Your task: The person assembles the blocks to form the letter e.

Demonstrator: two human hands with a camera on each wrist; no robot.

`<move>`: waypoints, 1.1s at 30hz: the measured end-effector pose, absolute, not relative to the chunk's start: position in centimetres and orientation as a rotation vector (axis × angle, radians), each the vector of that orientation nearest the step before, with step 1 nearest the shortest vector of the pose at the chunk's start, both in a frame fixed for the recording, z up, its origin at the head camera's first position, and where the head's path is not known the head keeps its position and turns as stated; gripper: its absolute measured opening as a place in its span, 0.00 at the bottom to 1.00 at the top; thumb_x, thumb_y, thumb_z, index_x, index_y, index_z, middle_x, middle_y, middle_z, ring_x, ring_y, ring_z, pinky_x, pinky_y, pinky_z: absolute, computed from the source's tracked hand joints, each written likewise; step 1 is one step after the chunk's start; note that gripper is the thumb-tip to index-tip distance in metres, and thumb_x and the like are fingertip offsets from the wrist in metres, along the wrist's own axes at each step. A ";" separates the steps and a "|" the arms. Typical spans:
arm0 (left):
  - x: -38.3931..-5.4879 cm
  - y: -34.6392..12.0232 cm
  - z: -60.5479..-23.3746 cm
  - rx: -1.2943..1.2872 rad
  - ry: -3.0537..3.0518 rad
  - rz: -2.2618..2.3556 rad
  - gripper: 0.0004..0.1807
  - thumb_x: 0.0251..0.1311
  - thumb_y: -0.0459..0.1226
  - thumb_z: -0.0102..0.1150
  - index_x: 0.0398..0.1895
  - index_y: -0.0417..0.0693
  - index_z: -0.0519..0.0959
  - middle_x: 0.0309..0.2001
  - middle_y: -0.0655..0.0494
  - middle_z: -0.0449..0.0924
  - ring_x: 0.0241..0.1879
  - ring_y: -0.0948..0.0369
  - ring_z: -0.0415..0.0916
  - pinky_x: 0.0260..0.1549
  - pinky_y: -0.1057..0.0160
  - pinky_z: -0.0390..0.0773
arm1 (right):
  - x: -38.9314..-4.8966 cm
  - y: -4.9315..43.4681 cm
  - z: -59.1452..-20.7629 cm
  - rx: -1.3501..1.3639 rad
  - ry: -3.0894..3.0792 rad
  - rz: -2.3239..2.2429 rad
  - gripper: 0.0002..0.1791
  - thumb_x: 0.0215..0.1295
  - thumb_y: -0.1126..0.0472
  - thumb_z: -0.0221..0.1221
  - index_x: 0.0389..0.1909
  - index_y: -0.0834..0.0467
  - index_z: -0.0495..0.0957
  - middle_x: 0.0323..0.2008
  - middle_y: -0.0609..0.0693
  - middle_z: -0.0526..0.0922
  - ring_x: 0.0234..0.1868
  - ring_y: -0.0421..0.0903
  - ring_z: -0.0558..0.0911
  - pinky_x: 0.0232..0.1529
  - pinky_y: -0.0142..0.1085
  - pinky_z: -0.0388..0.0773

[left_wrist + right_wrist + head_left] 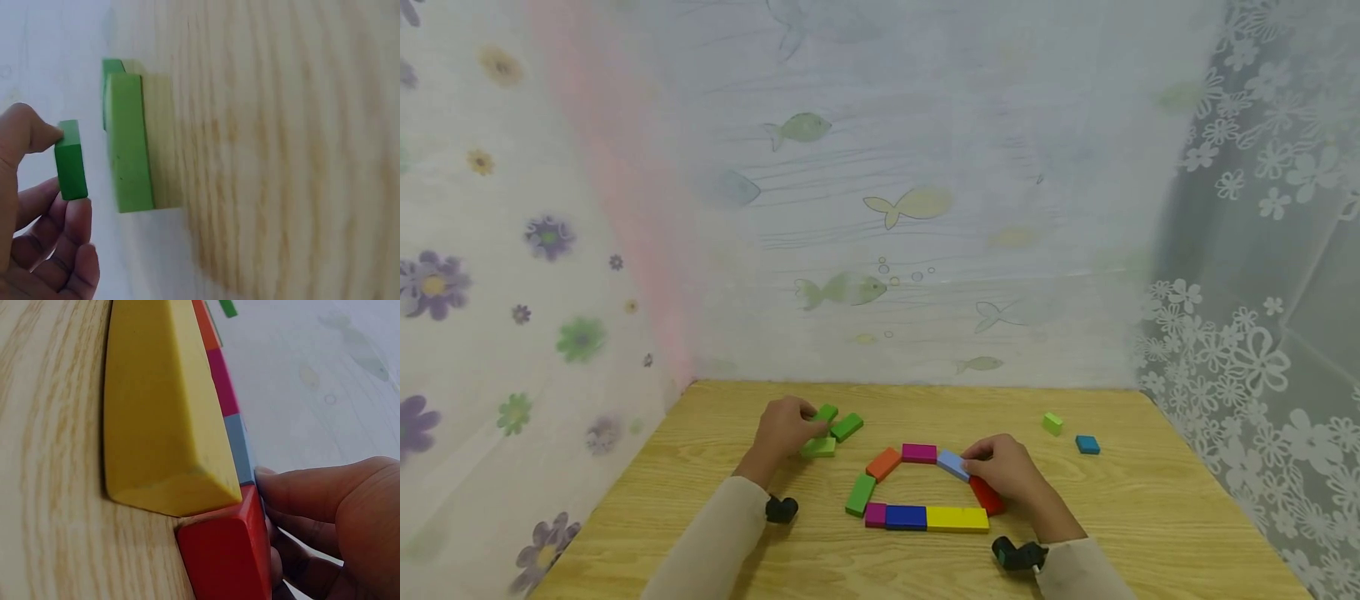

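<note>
My left hand (786,429) pinches a green block (71,162) between thumb and fingertips at the back left. Below it lies a light green block (818,449); another green block (847,427) is just to the right. With its fingertips, my right hand (1003,471) holds the right end of a light blue block (952,465). That block meets a red block (222,556) partly covered by the hand. The ring continues through magenta (919,453), orange (883,464) and green (861,495) blocks. Along its near side run small magenta (876,515), dark blue (906,517) and yellow (957,520) blocks.
At the back right of the wooden table (1150,517) sit a small lime block (1052,424) and a small blue block (1087,444). A curtain with fish prints (917,317) hangs behind the table. Patterned sheets border both sides.
</note>
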State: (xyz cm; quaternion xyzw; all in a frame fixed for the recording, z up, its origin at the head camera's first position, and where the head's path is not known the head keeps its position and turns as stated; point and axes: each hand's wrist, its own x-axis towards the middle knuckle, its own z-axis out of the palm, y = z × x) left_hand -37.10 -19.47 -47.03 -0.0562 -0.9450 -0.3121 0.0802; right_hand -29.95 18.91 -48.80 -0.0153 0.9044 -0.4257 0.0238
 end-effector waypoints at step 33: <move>-24.7 -17.6 -44.9 -0.318 -2.889 -0.984 0.14 0.48 0.44 0.79 0.36 0.48 0.91 0.31 0.62 0.86 0.32 0.67 0.79 0.30 0.64 0.81 | -30.0 19.0 -48.8 -0.045 2.805 -1.294 0.06 0.66 0.60 0.69 0.42 0.56 0.89 0.40 0.49 0.86 0.39 0.45 0.82 0.43 0.41 0.85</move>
